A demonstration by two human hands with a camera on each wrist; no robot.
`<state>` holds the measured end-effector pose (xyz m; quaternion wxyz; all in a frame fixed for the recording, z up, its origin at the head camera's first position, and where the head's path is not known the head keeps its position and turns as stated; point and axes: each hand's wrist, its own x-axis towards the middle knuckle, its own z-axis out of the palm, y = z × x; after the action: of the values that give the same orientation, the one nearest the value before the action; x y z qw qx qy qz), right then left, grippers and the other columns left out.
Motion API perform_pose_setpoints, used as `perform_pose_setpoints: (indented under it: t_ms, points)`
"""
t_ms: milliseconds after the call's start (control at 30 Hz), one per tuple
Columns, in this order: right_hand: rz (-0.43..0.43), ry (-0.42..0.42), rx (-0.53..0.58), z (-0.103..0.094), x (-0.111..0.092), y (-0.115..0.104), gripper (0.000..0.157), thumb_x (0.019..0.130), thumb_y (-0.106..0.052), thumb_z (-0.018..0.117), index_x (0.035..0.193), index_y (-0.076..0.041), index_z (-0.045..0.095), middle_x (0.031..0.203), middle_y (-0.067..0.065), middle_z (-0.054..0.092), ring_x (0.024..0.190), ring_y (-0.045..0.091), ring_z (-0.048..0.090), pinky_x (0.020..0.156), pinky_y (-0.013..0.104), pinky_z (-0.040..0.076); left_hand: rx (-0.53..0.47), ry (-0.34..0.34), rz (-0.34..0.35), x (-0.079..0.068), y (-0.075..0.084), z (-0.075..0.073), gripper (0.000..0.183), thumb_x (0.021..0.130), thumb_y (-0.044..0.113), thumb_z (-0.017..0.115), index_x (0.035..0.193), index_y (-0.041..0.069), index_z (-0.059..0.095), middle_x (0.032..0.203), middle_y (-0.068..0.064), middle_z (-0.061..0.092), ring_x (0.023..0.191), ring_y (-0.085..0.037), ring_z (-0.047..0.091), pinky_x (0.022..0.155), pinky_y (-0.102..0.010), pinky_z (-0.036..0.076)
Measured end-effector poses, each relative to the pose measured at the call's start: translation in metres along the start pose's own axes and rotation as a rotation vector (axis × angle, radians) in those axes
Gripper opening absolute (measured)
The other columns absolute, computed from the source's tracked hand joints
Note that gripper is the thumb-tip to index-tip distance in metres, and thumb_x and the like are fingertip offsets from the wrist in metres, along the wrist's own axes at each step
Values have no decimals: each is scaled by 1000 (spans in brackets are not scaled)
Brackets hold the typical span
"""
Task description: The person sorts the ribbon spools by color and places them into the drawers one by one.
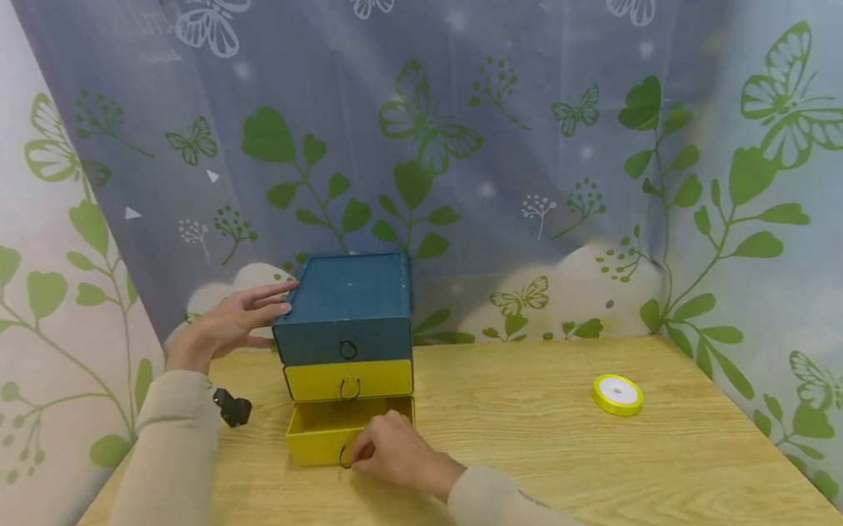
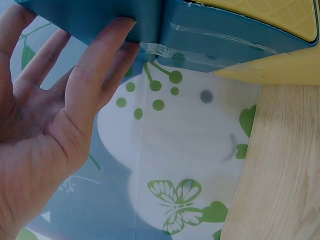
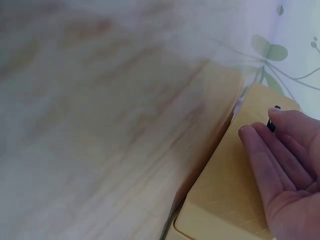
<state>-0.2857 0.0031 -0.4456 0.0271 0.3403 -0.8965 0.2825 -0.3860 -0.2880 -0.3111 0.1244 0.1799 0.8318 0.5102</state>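
A small drawer cabinet [image 1: 349,290] with a blue top stands on the table, with its drawers stacked one above another. Its bottom yellow drawer [image 1: 312,450] is pulled out, and I see no object in the visible part of its inside. At that drawer's front, my right hand [image 1: 396,451] pinches the black ring pull [image 1: 344,458] between thumb and fingers. My left hand [image 1: 234,319] rests its extended fingers against the cabinet's left side. The left wrist view shows those fingers [image 2: 82,80] touching the blue wall. Above, the blue drawer [image 1: 316,343] and middle yellow drawer [image 1: 312,383] are closed.
On the right part of the wooden table [image 1: 530,471] lies a roll of yellow ribbon or tape [image 1: 618,394] with a white centre. A small black object [image 1: 233,408] is beside the left forearm. A printed curtain [image 1: 524,229] hangs behind the cabinet.
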Motion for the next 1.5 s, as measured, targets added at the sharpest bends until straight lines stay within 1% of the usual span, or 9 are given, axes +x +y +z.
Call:
perform_pose_setpoints:
  t_ms: [333,467,733,833,1067,1500]
  points:
    - [-32,-15,54,2,-11,-5,6,88,-10,82,92,-13,85,92,-2,82,71,-9,67,66,4,51,-1,3,3,0,-1,0,73,104,42,60,166,27,24,176,-12,6,159,-46,15,113,-67,43]
    - [-47,-15,44,1,-15,-9,7,87,-8,82,91,-13,85,91,-1,82,72,-9,67,66,3,51,-4,0,6,0,0,0,73,104,42,60,166,27,24,176,-11,6,159,-46,15,113,-67,43]
    - [-15,-26,34,1,-22,-15,8,86,-8,82,90,-14,85,91,-2,82,70,-10,65,64,3,50,-8,-6,4,-1,0,1,73,105,41,58,167,27,22,176,-12,4,159,-46,13,113,-67,42]
    - [-8,-35,53,1,-23,-16,7,87,-7,82,91,-12,85,91,-1,82,70,-9,65,64,3,51,-7,-4,2,-1,0,1,73,105,42,59,167,27,22,176,-12,4,159,-46,13,114,-68,41]
    - [-24,-34,44,1,-27,-18,8,86,-7,82,91,-12,84,92,-1,82,70,-10,65,64,3,51,-3,-7,2,-1,0,1,73,105,41,58,167,26,22,176,-13,4,159,-47,13,114,-68,41]
    - [-34,-51,67,1,-34,-22,7,87,-6,81,92,-10,84,91,1,82,70,-11,64,64,2,50,-9,-6,-2,-2,2,2,74,106,41,58,167,26,21,176,-13,2,159,-46,12,114,-68,41]
